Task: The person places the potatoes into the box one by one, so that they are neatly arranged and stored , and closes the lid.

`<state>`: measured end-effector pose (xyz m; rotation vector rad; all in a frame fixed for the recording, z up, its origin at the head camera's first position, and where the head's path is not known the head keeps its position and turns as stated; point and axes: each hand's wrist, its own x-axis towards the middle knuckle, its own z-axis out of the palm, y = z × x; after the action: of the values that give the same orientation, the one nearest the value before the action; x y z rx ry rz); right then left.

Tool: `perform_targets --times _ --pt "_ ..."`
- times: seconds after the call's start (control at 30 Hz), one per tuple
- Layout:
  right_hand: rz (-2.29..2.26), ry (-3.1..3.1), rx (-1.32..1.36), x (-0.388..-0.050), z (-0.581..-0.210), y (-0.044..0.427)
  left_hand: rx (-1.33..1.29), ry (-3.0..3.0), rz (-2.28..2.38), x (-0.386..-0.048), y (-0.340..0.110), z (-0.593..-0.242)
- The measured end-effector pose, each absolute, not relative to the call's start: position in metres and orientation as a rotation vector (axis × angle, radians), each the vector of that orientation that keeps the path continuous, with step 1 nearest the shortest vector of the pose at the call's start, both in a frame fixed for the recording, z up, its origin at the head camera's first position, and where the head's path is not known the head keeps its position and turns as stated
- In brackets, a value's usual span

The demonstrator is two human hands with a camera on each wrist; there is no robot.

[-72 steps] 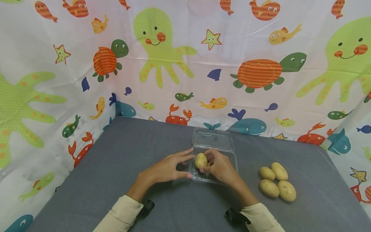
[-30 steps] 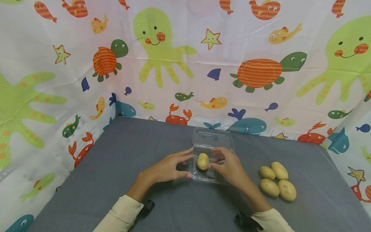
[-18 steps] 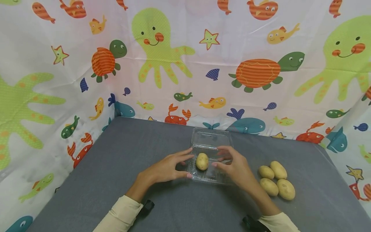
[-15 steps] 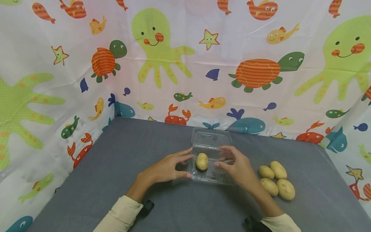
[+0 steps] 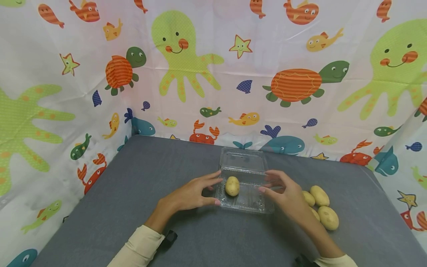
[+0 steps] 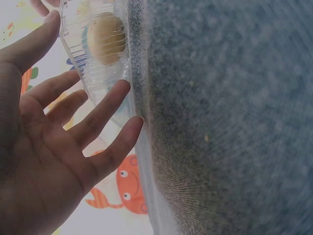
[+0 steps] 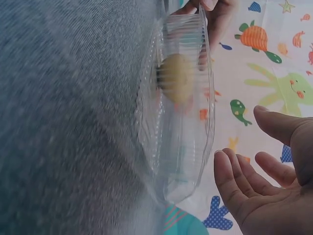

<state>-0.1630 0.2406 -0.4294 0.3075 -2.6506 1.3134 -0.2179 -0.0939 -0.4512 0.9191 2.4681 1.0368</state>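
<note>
A clear plastic clamshell container (image 5: 248,206) lies with its lid (image 5: 243,159) folded back on the grey cloth. One yellow potato (image 5: 232,186) sits in its left half; the ribbed wall shows it in both wrist views. My left hand (image 5: 188,193) is at the container's left side, fingers spread, thumb tip by the rim; whether it presses the rim I cannot tell. My right hand (image 5: 288,193) is over the right edge, its fingers apart from the potato and holding nothing. In the right wrist view, the right hand (image 7: 274,181) is beside the container wall (image 7: 183,147).
Several loose potatoes (image 5: 328,218) lie grouped to the right of the container, partly hidden behind my right hand. A white curtain (image 5: 213,74) printed with sea animals hangs behind the grey cloth-covered table (image 5: 160,159) and along its sides.
My right hand has let go of the potato in the container and moved right, to the container's right edge. The left hand has stayed in place.
</note>
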Motion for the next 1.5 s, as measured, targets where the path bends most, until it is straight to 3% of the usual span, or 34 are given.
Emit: perform_targets --times 1.5 --pt "1.275 -2.637 0.046 -0.126 -0.432 0.319 0.891 2.458 1.062 -0.218 -0.094 -0.452"
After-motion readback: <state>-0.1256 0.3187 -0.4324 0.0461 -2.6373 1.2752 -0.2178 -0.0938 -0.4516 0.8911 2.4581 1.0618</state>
